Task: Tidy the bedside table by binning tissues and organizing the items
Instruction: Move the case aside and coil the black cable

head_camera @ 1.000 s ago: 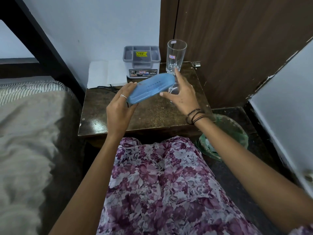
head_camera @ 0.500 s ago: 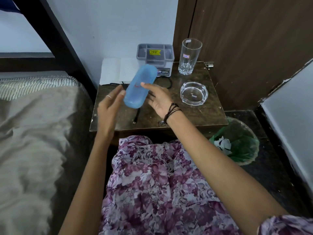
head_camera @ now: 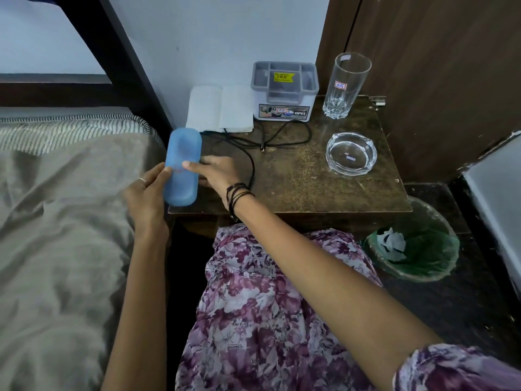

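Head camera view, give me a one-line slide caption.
Both hands set a blue case at the bedside table's left edge, beside a black cable.

Pale blue wall (head_camera: 214, 32), dark wooden door (head_camera: 439, 52), grey-covered bed (head_camera: 56, 221) at left.

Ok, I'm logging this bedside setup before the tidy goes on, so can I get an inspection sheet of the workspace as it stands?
Surface: dark wooden bedside table, worn and speckled.
Job's things: blue case at the table's left edge; grey organizer at the back; tall glass and glass ashtray on the right.
Clutter: folded white tissues by the wall; crumpled tissue already in the green-lined bin.
Hands: left hand and right hand both hold the case, fingers on its sides.
Cables: black cable loose across the table.
Surroundings: bed on the left, wooden door behind.
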`<action>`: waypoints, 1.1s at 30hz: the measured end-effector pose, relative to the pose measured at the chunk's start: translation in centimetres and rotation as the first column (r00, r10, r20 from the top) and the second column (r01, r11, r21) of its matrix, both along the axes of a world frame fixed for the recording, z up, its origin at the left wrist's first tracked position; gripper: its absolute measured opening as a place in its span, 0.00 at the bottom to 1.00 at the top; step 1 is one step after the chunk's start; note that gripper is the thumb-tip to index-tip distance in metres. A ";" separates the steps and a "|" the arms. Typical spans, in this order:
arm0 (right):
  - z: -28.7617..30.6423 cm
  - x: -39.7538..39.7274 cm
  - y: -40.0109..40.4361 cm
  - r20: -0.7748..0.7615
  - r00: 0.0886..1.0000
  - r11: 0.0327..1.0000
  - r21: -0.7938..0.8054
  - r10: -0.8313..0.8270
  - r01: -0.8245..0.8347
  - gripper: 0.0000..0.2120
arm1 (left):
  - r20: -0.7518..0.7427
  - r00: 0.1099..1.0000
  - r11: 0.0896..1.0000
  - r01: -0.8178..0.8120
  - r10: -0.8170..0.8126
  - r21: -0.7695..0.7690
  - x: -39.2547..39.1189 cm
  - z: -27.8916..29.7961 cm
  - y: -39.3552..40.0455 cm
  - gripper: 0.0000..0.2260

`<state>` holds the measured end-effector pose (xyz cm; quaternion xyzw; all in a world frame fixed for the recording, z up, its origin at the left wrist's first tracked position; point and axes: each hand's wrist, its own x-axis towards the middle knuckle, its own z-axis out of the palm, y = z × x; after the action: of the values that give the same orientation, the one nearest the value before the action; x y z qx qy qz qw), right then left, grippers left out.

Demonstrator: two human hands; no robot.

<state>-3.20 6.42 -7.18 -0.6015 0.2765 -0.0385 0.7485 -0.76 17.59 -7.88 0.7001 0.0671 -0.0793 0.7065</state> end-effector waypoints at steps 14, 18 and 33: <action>-1.4 0.5 -1.7 -0.041 0.996 0.874 -0.483 -0.081 0.051 0.14 | 0.095 0.992 0.939 0.044 -0.080 0.340 1.5 -1.6 -2.5 0.17; -1.0 -1.8 -3.8 0.103 0.993 0.755 -0.645 -0.064 0.116 0.08 | 0.327 0.932 0.875 -0.025 -0.154 0.484 0.2 -0.4 -3.1 0.15; -0.5 -4.9 -8.4 0.085 0.991 0.797 -0.589 -0.103 0.134 0.05 | 0.146 0.862 0.815 0.385 -0.485 0.432 -5.0 -0.5 -9.5 0.13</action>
<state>-8.05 -1.94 -7.70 -0.7855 0.2694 -0.1843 0.5258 -5.72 8.11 -8.38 0.8266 -0.1711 -0.1362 0.5186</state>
